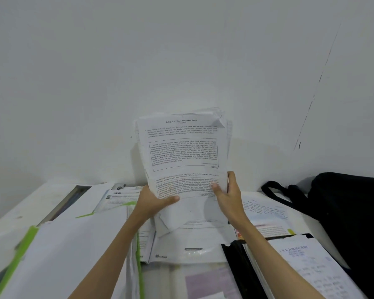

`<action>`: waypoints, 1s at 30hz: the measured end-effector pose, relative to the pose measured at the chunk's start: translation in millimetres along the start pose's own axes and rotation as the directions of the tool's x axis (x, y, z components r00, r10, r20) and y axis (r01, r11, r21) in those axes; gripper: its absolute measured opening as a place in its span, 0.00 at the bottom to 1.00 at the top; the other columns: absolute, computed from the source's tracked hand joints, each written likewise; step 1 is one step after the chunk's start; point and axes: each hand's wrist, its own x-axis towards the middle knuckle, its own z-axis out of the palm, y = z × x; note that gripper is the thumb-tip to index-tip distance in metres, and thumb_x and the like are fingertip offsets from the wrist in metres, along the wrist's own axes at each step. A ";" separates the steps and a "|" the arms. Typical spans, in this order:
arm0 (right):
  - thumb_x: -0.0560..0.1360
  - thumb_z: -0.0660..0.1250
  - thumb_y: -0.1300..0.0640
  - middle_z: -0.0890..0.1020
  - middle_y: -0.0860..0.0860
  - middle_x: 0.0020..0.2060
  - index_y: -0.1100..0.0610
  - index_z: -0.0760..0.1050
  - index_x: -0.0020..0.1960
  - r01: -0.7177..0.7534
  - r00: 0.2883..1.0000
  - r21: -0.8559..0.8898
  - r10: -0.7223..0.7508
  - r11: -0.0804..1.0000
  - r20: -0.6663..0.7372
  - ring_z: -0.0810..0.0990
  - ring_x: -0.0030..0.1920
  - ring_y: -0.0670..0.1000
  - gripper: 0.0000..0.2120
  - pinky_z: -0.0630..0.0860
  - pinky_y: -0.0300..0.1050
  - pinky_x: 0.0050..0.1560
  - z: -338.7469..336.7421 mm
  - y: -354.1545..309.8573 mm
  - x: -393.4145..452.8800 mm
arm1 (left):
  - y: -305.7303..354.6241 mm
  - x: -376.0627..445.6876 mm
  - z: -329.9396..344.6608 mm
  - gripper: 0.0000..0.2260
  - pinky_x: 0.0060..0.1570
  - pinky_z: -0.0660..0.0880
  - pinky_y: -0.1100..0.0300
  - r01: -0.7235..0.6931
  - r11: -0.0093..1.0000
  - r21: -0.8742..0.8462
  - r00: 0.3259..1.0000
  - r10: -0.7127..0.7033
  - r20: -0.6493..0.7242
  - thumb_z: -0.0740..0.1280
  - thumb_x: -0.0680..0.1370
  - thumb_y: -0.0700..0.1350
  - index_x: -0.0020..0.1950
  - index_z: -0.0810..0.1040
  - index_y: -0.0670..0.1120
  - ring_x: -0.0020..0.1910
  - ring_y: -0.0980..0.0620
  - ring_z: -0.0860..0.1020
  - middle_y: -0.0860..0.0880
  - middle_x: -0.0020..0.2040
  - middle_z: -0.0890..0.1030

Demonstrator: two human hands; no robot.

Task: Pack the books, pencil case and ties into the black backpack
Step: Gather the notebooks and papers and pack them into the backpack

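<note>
A stack of printed papers (183, 152) is held upright above the middle of the bench (15, 214), in front of the white wall (95, 72). Its top right corner is creased and folded over. The stack is gripped near its lower edge from both sides: the left hand (154, 200) is curled round the lower left part, with the thumb laid across the front sheet, and the right hand (229, 196) is curled round the lower right edge, thumb on the front and fingers behind.

Beneath the stack, an open book (188, 240) with white pages is seen lying flat on the bench. To the left, white booklets with green edges (58, 244) are spread over one another. To the right, an open book with handwriting and coloured print (266, 214) is lying beside the right forearm, and nearer the camera a handwritten sheet on a black folder (307, 268) is seen.

The black backpack (350, 212) is set at the right end of the bench, against the wall, with its strap (276, 194) lying towards the books.
</note>
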 end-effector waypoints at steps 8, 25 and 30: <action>0.78 0.62 0.64 0.79 0.43 0.48 0.56 0.67 0.56 0.005 0.995 0.001 -0.005 1.000 -0.095 0.79 0.51 0.48 0.08 0.76 0.44 0.50 9.6 -0.6 -10.3 | 1.0 -15.6 21.9 0.33 0.44 0.71 0.66 0.025 0.999 -0.026 0.947 -0.032 -0.320 0.82 0.60 0.40 0.58 0.66 0.50 0.46 0.58 0.75 0.58 0.46 0.76; 0.77 0.63 0.64 0.81 0.51 0.48 0.46 0.66 0.48 0.049 0.984 0.139 -0.024 0.989 -0.177 0.81 0.47 0.49 0.13 0.78 0.41 0.44 -25.9 -46.9 3.2 | 51.3 3.4 -10.8 0.18 0.46 0.74 0.69 -0.018 1.000 -0.008 0.994 0.019 0.112 0.71 0.72 0.32 0.59 0.76 0.46 0.49 0.58 0.79 0.54 0.50 0.81; 0.78 0.62 0.63 0.79 0.51 0.55 0.54 0.68 0.60 -0.010 0.996 0.081 0.018 0.997 -0.092 0.78 0.55 0.51 0.12 0.76 0.47 0.56 -30.1 -29.8 -16.0 | 41.8 -20.4 -1.9 0.14 0.45 0.74 0.72 0.035 0.997 -0.065 0.991 -0.027 0.130 0.71 0.74 0.39 0.57 0.75 0.51 0.50 0.60 0.78 0.57 0.50 0.80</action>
